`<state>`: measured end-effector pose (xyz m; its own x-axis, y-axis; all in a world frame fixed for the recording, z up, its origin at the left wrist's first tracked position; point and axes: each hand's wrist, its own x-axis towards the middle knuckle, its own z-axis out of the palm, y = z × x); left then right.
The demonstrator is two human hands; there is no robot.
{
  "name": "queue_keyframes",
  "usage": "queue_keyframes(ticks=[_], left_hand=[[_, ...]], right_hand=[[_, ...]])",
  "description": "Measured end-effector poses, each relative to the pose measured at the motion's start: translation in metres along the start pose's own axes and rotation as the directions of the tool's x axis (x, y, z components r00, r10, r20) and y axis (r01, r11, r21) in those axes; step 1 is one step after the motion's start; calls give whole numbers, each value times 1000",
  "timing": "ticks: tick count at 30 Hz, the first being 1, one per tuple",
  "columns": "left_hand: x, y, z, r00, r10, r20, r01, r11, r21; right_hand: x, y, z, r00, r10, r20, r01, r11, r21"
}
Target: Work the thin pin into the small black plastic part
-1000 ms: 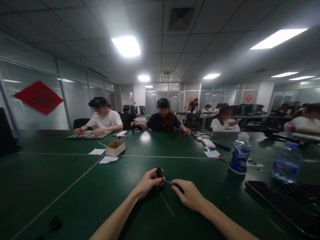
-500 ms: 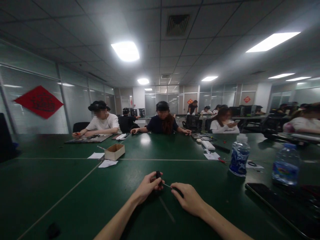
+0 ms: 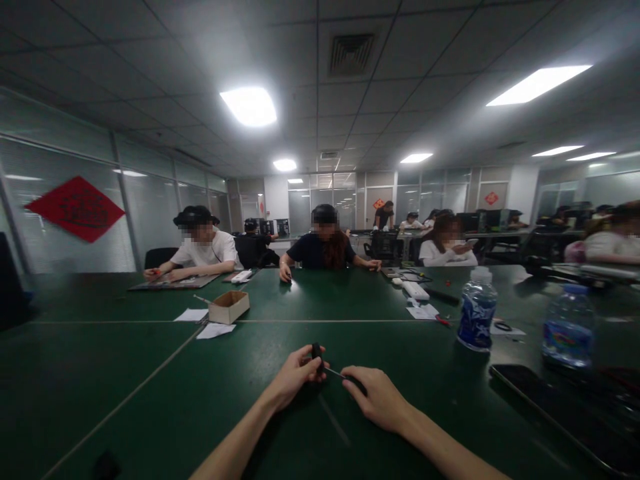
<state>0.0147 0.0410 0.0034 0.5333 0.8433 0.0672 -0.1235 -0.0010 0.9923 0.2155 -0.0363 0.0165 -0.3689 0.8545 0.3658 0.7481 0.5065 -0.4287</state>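
Note:
Held up just above the green table (image 3: 240,387), a small black block-shaped part (image 3: 317,353) is pinched in my left hand (image 3: 297,375). My right hand (image 3: 376,393) is closed round the dark handle of a screwdriver (image 3: 336,372). Its thin metal shaft points left, and the tip meets or nearly meets the side of the black part; the exact contact is too small to make out. What kind of part it is, I cannot tell.
An open cardboard box (image 3: 229,307) stands ahead on the left beside white papers (image 3: 215,331). To the right are two bottles (image 3: 477,310) and a phone (image 3: 555,413). A dark object (image 3: 107,465) lies near left. A co-worker (image 3: 325,247) sits opposite.
My hands, the black part and the screwdriver keep nearly the same pose. Across the table, the co-worker's hand on the left side has moved inward with a small dark thing.

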Motion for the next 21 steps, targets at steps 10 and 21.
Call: queue_keyframes(ticks=[10,21], left_hand=[[0,0,-2,1000,-10,-13,10,1000,9],[-2,3,0,999,51,14,-52,994,101]], right_hand=[[-1,-5,-5,1000,13,15,-13,1000,27],[-2,1,1,999,-26,-36,27,999,30]])
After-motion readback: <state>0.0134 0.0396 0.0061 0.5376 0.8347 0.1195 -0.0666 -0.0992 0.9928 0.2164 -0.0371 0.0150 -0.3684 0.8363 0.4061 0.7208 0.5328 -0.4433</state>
